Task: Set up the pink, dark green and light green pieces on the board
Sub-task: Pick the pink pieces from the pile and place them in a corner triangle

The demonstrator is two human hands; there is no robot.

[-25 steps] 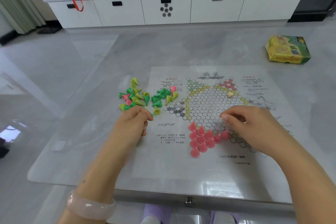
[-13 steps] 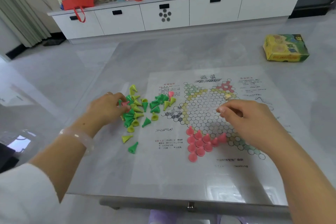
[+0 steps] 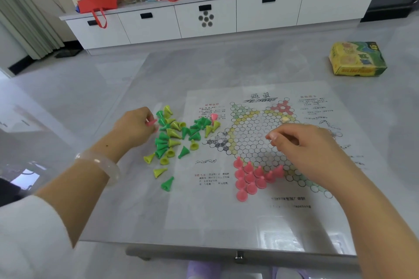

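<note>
The printed paper hexagon-grid board (image 3: 260, 142) lies at centre right of the frame. The loose heap of green cone pieces (image 3: 176, 136) sits just left of it, on the grey glass-topped table (image 3: 204, 70). The cluster of pink cone pieces (image 3: 251, 178) stands on the board's lower corner, and the yellow cardboard box (image 3: 357, 59) is at the upper right.

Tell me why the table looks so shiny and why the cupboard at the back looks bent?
In the head view, the glossy table top mirrors the room's light, with bright patches near its front edge; the wide-angle lens curves the white cabinet and stretches the corners; the right hand looks slightly soft, while the pink pieces look sharp.
</note>
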